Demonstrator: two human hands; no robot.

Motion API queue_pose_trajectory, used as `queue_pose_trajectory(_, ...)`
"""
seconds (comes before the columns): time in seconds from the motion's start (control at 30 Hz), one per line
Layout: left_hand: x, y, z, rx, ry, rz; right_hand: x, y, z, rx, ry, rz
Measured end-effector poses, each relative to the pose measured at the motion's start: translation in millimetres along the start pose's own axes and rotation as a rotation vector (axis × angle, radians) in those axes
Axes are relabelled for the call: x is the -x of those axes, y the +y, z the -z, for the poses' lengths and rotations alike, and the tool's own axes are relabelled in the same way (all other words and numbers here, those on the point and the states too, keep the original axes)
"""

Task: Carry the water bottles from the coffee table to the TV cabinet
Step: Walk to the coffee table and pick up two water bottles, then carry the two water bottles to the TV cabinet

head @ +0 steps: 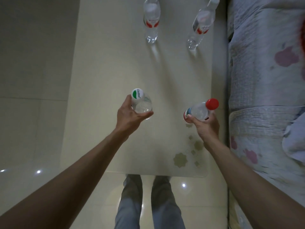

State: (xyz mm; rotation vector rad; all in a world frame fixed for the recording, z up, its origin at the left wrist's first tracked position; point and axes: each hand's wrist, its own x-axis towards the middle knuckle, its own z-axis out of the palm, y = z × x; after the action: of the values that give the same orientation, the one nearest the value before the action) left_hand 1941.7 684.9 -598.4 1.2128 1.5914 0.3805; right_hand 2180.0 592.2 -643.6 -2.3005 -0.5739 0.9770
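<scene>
L hand [130, 114] has its fingers curled round the green-capped bottle [142, 105], gripping just below the cap. The bottle is seen almost straight from above, over the coffee table [115, 63] towards the near edge, left of centre. R hand [206, 124] wraps round the body of the red-capped bottle [200, 110], which is tilted w/ its cap pointing at the table's right edge. Can't tell whether either bottle is clear of the tabletop. Two more stand upright by the far edge, untouched: far-left bottle [151, 22] approx mid-width, far-right bottle [202, 24] near the far right corner, both well apart from the hands. Progress, my read: early, 1st pair being picked up, nothing seen delivered. TV cabinet isn't in view, so no telling what's on it. Left to do: carry these two over, then fetch the other pair. A quilted cover [264, 80] runs beside the table's right edge.
</scene>
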Motion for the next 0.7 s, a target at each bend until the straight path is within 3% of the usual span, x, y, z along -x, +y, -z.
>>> queue_pose_trajectory(0.23,71,54,56,-0.046,-0.056,-0.059,80,-88,45,0.017,-0.006,0.206)
queue_pose_trajectory(0.47,153,107,108,-0.028,0.066,-0.157,171,-166,86,-0.091,-0.015,0.368)
queue_pose_trajectory(0.7,227,134,128,0.031,0.142,-0.187,240,-200,117,-0.149,-0.104,0.516)
